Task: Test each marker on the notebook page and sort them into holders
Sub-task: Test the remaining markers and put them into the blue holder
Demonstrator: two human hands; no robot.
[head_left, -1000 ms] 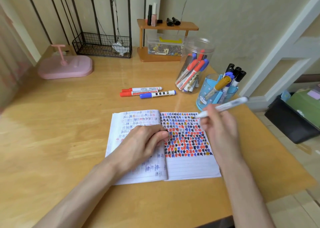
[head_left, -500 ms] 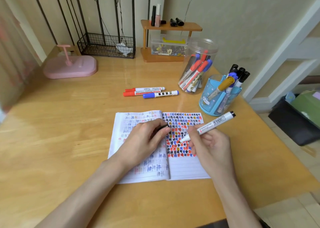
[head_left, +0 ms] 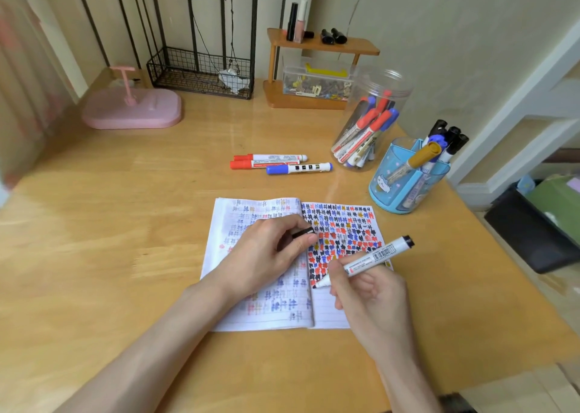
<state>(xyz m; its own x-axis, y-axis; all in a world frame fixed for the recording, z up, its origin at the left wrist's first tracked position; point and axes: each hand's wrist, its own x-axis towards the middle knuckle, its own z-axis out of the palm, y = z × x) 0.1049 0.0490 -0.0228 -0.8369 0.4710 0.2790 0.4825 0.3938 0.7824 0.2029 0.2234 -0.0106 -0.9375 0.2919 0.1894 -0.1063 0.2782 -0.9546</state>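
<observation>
The white marker (head_left: pixel 373 260) lay slanted in the right hand (head_left: pixel 370 296), whose thumb and fingers were curled round its barrel. Its tip met the right page of the open notebook (head_left: pixel 332 318), at the near edge of a dense block of black, red, blue and yellow marks, and its black end pointed far and right. The left hand (head_left: pixel 266 259) rested on the left page, pinching a black cap (head_left: pixel 303 232) between thumb and forefinger just beside the spine.

The notebook sat on the wooden table (head_left: pixel 125 224). Beyond it lay three capped markers (head_left: pixel 282 163) side by side, two red and one blue. To their right stood a clear jar (head_left: pixel 373 121) of red and blue markers, and nearer, just right of the notebook's far corner, a blue holder (head_left: pixel 395 190) with black, blue and yellow markers.

At the far left sat a pink stand (head_left: pixel 131 111), with a wire basket (head_left: pixel 201 73) and a small wooden shelf (head_left: pixel 320 45) along the wall.
</observation>
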